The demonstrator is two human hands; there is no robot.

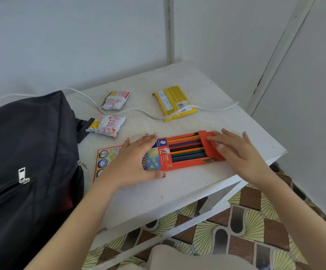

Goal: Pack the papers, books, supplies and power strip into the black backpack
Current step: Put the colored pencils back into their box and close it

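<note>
A red box of coloured pencils (185, 152) lies on the white table (187, 184), its end flap open so several pencils show. My left hand (136, 160) lies flat on the box's left end, fingers spread. My right hand (236, 149) presses on the red flap at the box's right end. The black backpack (25, 152) stands at the left, leaning on the table's edge, with silver zipper pulls on its front. A white cable (144, 112) snakes across the table from behind the backpack.
Two white and red snack packets (115, 100) (107, 124) and a yellow snack wrapper (173, 103) lie at the back of the table. A colourful sheet (105, 158) lies under my left hand. The table's right corner drops off to a patterned floor (245, 230).
</note>
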